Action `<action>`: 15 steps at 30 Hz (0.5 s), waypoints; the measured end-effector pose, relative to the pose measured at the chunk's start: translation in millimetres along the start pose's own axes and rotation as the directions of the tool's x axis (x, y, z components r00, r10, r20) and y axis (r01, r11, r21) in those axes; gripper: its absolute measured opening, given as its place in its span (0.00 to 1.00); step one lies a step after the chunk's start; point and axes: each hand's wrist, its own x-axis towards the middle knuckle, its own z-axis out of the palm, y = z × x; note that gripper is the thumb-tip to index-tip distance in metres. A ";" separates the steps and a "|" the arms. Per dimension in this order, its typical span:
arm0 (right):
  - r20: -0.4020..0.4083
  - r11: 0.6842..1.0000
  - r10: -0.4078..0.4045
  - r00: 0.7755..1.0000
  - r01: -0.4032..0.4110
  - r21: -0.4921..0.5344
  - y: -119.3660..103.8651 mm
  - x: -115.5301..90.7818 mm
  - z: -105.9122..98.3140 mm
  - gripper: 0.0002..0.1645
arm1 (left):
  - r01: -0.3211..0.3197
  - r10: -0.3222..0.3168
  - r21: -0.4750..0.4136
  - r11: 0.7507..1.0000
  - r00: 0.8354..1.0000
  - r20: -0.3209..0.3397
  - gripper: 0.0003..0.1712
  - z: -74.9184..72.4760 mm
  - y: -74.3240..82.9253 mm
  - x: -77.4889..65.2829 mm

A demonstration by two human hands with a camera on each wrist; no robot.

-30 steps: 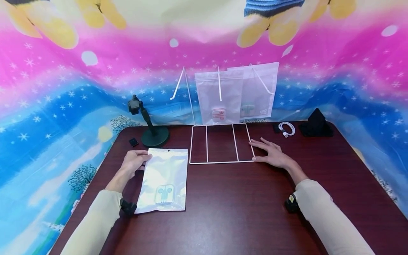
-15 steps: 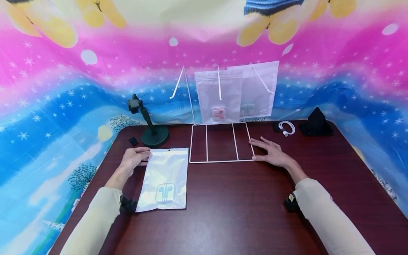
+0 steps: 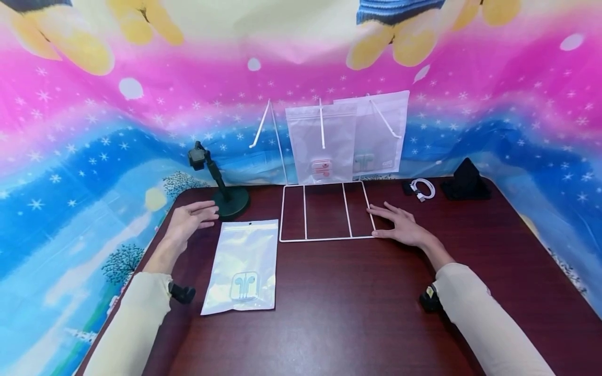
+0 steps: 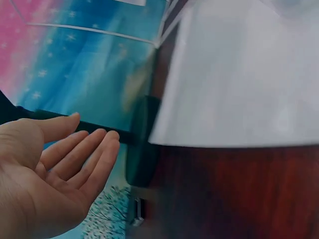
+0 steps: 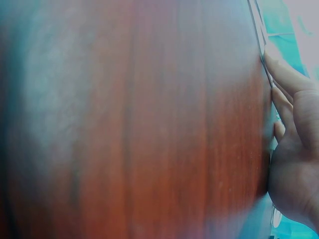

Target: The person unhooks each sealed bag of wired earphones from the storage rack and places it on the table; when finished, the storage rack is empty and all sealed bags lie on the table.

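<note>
A white zip pouch (image 3: 242,250) with an earphone case in its lower part lies flat on the table. Just off its upper left corner is my left hand (image 3: 187,222), fingers loosely extended and holding nothing; the left wrist view shows the bare palm (image 4: 55,184). My right hand (image 3: 400,225) rests with spread fingers at the right edge of a white wire rack (image 3: 324,239), thumb and fingertips touching its base. On the rack's hooks hang a pouch with a red earphone case (image 3: 322,136) and, behind it to the right, another white pouch (image 3: 383,130). The left hook (image 3: 261,125) carries nothing.
A dark stand (image 3: 230,201) with a round base stands behind my left hand. A coiled white cable (image 3: 423,190) and a black holder (image 3: 466,183) sit at the back right of the dark red table (image 3: 338,303). A patterned cloth (image 3: 164,104) hangs around it.
My left hand has let go of the pouch's upper left corner and moved up and left, away from it. The pouch stays on the table; my right hand has kept its place.
</note>
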 end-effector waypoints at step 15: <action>-0.002 1.000 0.005 1.000 -0.005 0.003 -2.2 -0.6 0.3 0.46 | -0.127 0.140 -0.131 0.983 0.985 0.096 0.36 17.3 62.3 14.3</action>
